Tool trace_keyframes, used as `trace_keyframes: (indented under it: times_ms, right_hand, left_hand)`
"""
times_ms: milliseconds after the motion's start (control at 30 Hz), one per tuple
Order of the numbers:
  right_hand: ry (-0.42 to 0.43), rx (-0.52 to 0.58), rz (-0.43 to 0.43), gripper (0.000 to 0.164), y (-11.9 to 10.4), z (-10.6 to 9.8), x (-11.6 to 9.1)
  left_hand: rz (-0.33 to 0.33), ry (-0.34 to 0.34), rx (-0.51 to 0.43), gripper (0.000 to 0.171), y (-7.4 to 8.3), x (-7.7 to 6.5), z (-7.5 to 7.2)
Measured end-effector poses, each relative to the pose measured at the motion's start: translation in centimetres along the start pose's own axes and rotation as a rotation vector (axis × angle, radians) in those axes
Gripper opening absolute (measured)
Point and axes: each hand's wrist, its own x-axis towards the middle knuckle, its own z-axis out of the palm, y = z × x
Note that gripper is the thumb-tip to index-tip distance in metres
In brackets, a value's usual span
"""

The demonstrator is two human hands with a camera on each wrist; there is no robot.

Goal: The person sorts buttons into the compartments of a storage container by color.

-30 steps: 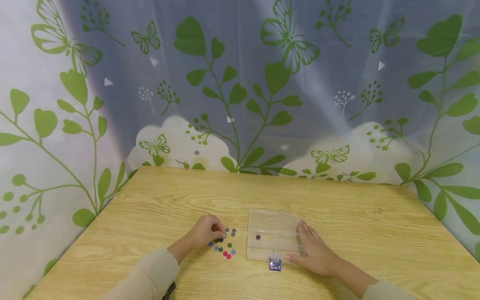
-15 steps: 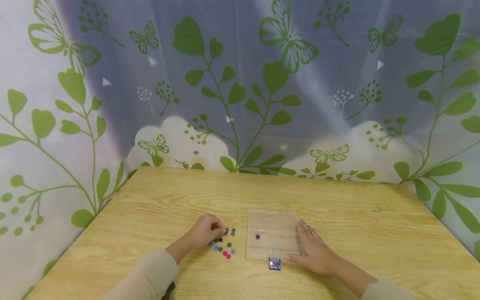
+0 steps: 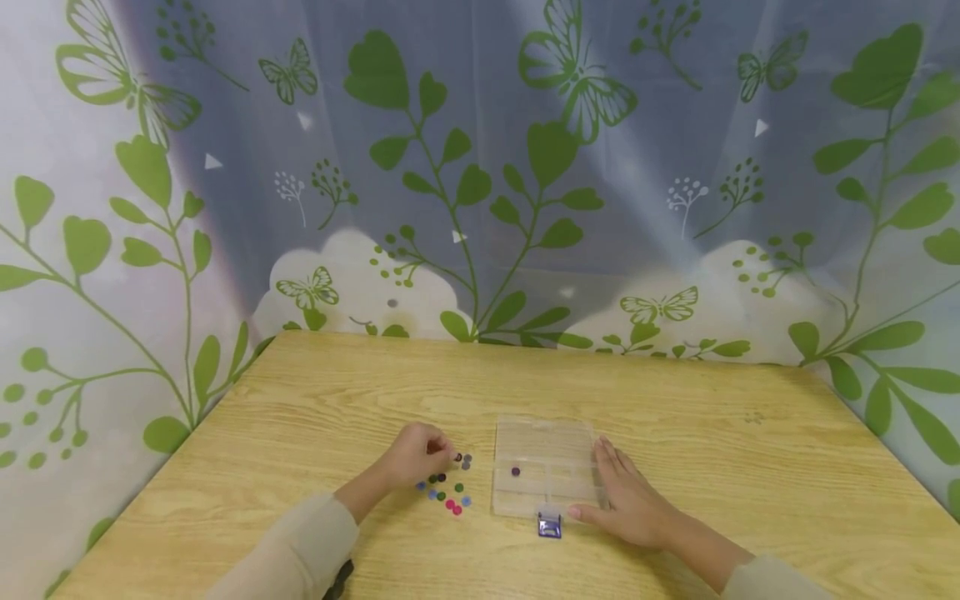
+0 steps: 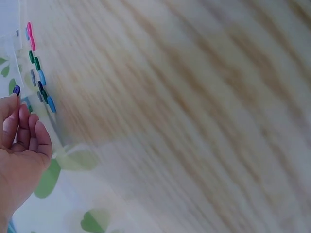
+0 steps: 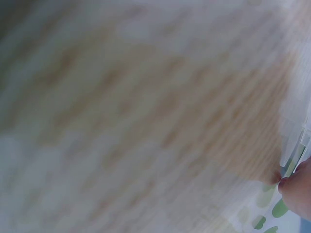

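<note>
My left hand (image 3: pixel 416 454) pinches a dark purple button (image 4: pixel 16 90) between thumb and fingertip, just above the table at the left of the box. Around it lie loose buttons: grey ones (image 3: pixel 467 464), green ones (image 3: pixel 459 487), blue ones (image 3: pixel 466 502), pink ones (image 3: pixel 453 507) and a dark one (image 3: pixel 441 477). A clear plastic compartment box (image 3: pixel 525 435) lies open, one purple button (image 3: pixel 515 472) in a left compartment. Against the box's right side rests my right hand (image 3: pixel 633 504), fingers straight and thumb at the front edge.
A blue latch (image 3: pixel 549 526) sticks out from the box's front edge. The wood-grain table (image 3: pixel 360 383) reaches back to a curtain (image 3: pixel 480 208) printed with leaves and butterflies. Something black (image 3: pixel 339 581) shows by the left sleeve.
My left hand has shifted slightly right and away from me, with the dark button now showing at its fingertips. The right hand and the box have stayed put.
</note>
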Motion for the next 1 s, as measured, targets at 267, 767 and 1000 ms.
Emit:
trace_keyframes:
  times_ms: [267, 767, 1000]
  right_hand:
    - [0.000, 0.009, 0.002, 0.099, -0.1, 0.0, 0.0]
    - [-0.007, 0.006, 0.005, 0.099, -0.1, -0.1, -0.1]
    - [-0.010, 0.002, 0.005, 0.099, 0.0, 0.0, 0.0]
  left_hand:
    - [-0.028, 0.027, -0.009, 0.011, 0.7, 0.3, 0.1]
    - [-0.003, 0.030, -0.026, 0.010, 1.9, 0.8, 1.1]
    - [0.020, 0.023, -0.044, 0.010, 2.5, 1.2, 1.6]
